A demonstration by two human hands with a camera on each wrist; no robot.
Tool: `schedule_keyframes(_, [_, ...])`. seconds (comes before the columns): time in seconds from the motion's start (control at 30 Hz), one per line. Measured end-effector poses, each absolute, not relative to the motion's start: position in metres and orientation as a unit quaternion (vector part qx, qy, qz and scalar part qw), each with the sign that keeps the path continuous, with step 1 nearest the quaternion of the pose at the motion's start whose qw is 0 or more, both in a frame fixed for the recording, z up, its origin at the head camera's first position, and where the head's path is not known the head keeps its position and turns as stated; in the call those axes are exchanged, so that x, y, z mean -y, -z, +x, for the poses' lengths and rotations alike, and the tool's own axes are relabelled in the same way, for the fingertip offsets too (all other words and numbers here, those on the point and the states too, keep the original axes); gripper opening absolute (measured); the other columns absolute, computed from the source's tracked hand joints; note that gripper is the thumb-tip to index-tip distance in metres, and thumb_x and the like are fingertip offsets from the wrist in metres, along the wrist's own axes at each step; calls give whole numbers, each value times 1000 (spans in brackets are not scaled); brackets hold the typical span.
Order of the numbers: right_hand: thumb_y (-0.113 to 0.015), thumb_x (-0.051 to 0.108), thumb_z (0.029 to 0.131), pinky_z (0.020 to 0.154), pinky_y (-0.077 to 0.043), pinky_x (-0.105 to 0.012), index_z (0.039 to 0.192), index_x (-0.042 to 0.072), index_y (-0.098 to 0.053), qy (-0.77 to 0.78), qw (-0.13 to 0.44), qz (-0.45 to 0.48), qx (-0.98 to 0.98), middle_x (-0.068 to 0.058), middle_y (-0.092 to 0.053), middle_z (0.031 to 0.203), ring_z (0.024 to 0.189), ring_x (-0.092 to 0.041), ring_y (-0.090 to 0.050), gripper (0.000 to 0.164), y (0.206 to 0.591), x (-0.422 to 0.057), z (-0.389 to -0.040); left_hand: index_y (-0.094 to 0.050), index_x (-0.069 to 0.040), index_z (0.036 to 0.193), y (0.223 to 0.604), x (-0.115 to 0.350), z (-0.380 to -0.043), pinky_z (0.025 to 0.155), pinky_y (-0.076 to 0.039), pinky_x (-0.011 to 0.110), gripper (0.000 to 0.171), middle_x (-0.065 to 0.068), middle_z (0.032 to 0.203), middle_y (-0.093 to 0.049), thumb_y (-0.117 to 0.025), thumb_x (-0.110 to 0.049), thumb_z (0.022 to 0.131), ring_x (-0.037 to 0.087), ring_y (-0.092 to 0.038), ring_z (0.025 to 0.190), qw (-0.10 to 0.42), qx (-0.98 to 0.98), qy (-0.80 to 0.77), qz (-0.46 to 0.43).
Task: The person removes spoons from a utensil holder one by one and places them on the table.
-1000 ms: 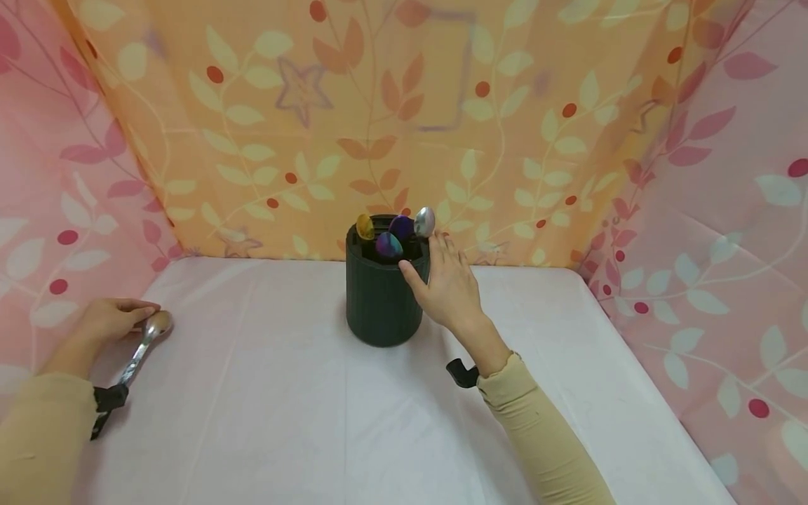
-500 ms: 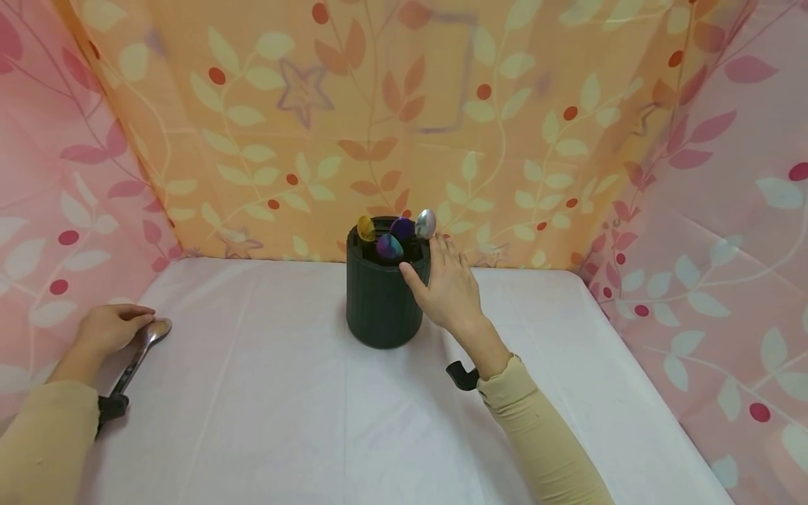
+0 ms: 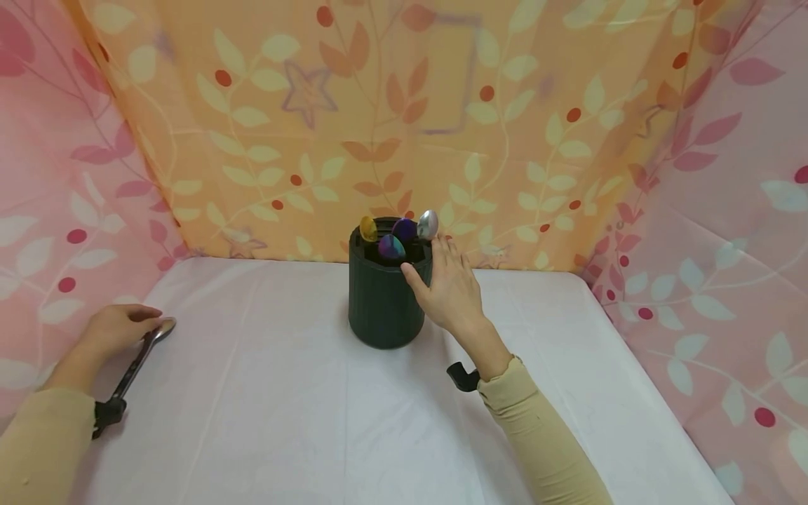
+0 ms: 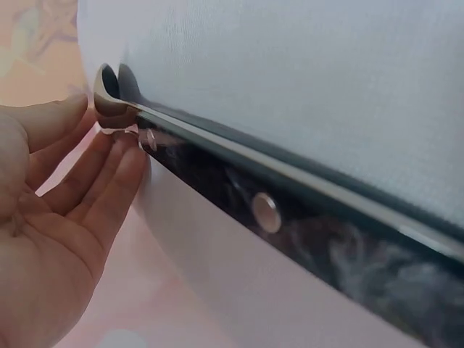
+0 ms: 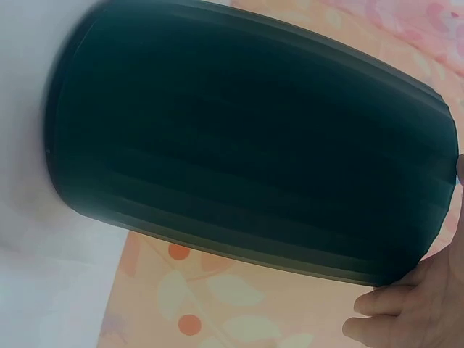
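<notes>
A metal spoon (image 3: 132,368) with a dark, riveted handle is at the left side of the white cloth. My left hand (image 3: 116,328) pinches it near the bowl. In the left wrist view, the fingers (image 4: 130,170) lie at the spoon's neck (image 4: 130,112) and the thumb points at the bowl. A dark green ribbed holder (image 3: 386,305) stands upright mid-table. My right hand (image 3: 454,291) rests against its right side with straight fingers, thumb at the front of the rim. The right wrist view shows the holder (image 5: 246,138) filling most of the frame.
Inside the holder stand a gold spoon (image 3: 369,229), purple spoons (image 3: 391,246) and a silver spoon (image 3: 427,224), bowls up. Patterned orange cloth (image 3: 252,140) hangs behind the table, with pink cloth (image 3: 726,245) at the sides.
The left-hand spoon has tipped from showing its bright bowl to showing a darker side, and has lowered slightly. My right hand and the holder have kept their place.
</notes>
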State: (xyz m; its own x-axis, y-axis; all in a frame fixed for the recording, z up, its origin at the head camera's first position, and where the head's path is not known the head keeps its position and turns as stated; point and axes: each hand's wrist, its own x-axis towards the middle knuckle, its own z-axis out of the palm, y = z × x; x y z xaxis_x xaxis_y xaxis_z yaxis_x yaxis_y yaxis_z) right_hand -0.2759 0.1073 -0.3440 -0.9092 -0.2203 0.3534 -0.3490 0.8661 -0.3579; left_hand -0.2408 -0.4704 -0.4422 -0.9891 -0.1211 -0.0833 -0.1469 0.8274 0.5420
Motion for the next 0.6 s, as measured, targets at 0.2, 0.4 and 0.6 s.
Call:
schedule_keyframes(0.2, [-29, 75, 101, 130, -10, -51, 164, 2, -22, -216, 154, 151, 952, -15, -22, 171, 160, -29, -14, 97, 345, -108, -276, -54, 16, 134, 433, 457, -236, 84, -54, 58, 59, 40, 121, -60, -59, -36, 106, 49, -56, 103, 15, -960, -275, -54])
schedule_keyframes(0.4, [-29, 76, 101, 130, -11, -52, 164, 1, -24, -218, 156, 150, 952, -18, -24, 170, 160, -30, -16, 97, 346, -108, -275, -48, 14, 143, 418, 435, -236, 86, -54, 46, 56, 39, 129, -59, -57, -29, 107, 55, -54, 118, -69, -958, -278, -17])
schedule_keyframes(0.6, [-28, 76, 101, 130, -10, -52, 164, 1, -23, -221, 156, 153, 951, -18, -24, 170, 160, -30, -15, 98, 346, -107, -276, -47, 7, 150, 392, 404, -242, 82, -50, 33, 56, 32, 132, -63, -56, -29, 107, 52, -57, 119, -141, -948, -286, 5])
